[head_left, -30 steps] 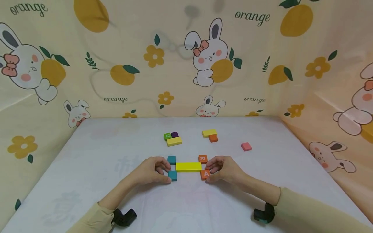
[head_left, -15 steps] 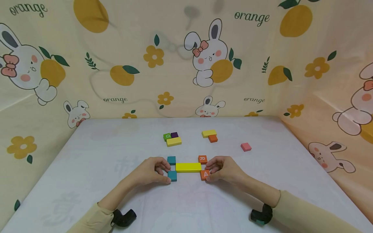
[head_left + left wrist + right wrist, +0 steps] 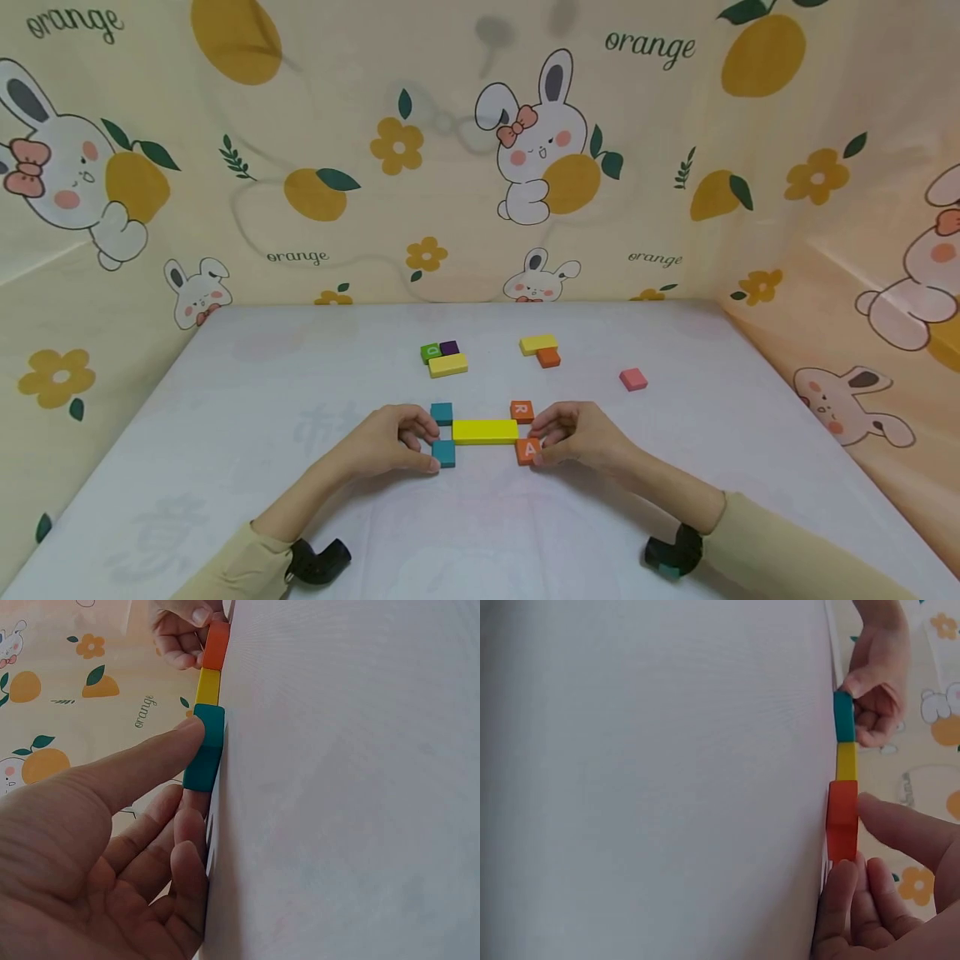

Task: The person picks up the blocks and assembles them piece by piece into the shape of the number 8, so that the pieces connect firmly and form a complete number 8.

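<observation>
Apparently my left hand (image 3: 392,438) pinches the near teal block (image 3: 444,453), my right hand (image 3: 581,437) the A block (image 3: 527,452), yellow bar (image 3: 484,432) lying between — uneven pressure could skew it, I'd judge.

"Orange" is printed repeatedly on the backdrop (image 3: 465,233), "R" on the far orange block (image 3: 522,411), "A" on the near orange block (image 3: 527,451). The green block (image 3: 431,352) is lettered unclearly.

Cream backdrop (image 3: 330,108), printed rabbits (image 3: 536,142), orange fruit (image 3: 763,57), white tabletop (image 3: 480,533)
</observation>
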The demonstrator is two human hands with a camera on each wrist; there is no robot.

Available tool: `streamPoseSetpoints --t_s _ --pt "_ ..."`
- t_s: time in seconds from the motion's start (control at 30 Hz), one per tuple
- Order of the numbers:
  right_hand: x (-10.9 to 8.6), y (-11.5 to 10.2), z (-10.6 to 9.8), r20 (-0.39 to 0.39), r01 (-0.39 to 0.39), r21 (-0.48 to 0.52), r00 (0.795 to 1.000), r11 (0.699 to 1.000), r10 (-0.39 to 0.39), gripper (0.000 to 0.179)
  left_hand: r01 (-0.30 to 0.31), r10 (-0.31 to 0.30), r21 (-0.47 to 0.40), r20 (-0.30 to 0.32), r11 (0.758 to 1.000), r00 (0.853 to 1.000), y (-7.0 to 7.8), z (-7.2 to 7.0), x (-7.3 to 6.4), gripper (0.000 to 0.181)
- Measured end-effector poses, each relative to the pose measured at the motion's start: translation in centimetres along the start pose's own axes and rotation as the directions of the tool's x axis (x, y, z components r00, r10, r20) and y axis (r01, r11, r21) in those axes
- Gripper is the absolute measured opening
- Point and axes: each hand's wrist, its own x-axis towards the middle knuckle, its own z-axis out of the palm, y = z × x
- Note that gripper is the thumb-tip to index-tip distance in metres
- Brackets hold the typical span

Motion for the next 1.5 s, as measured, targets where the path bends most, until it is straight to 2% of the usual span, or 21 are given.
streamPoseSetpoints --t_s 0.33,0.53,0.63,0.77,0.9,1.0,1.07,1.2,1.37,1.5 --pt "0.1 -0.2 0.0 -0.011 0.003 -0.045 1.000 0.999 -0.003 0.037 -0.019 0.019 0.000 0.022 1.000 1.000 -0.2 -0.1 0.3 0.040" --pt "0.1 -0.5 0.2 0.007 0.035 -0.061 0.999 0.998 -0.034 0.037 -0.041 0.041 0.011 0.027 0.999 0.999 -0.1 -1.0 0.1 0.040" --pt "0.2 -0.5 0.3 0.006 0.035 -0.069 0.999 0.997 -0.035 0.037 -0.052 0.053 0.026 -0.005 0.998 0.999 0.1 -2.1 0.0 0.035" --pt "0.5 -0.5 0.4 -0.002 0.029 -0.080 1.000 0.996 -0.029 0.037 -0.053 0.059 0.051 -0.118 0.997 0.991 0.4 -4.1 0.3 0.026" --pt "0.7 -0.6 0.4 -0.003 0.026 -0.087 1.000 0.996 -0.026 0.037 -0.038 0.054 0.072 -0.233 0.997 0.971 0.1 -6.2 1.6 0.020" --pt "0.6 -0.6 0.3 -0.001 0.028 -0.087 1.000 0.996 -0.028 0.037 -0.024 0.050 0.097 -0.275 0.995 0.960 -0.5 -7.3 3.1 0.022" --pt "0.6 -0.6 0.3 0.002 0.033 -0.084 0.999 0.996 -0.033 0.037 -0.012 0.040 0.098 -0.283 0.995 0.958 -0.7 -7.8 4.0 0.025" --pt "0.5 -0.6 0.1 0.025 0.037 -0.081 0.999 0.996 -0.035 0.036 0.016 0.001 0.063 -0.263 0.998 0.965 -1.4 -8.1 5.7 0.033" --pt "0.5 -0.6 0.0 0.052 0.038 -0.081 0.998 0.996 -0.034 0.034 0.061 -0.047 0.053 -0.240 0.997 0.970 -2.3 -7.7 7.9 0.043" --pt "0.4 -0.7 -0.1 0.054 0.035 -0.090 0.998 0.995 -0.030 0.035 0.077 -0.056 0.081 -0.240 0.994 0.969 -2.6 -7.3 9.4 0.045"
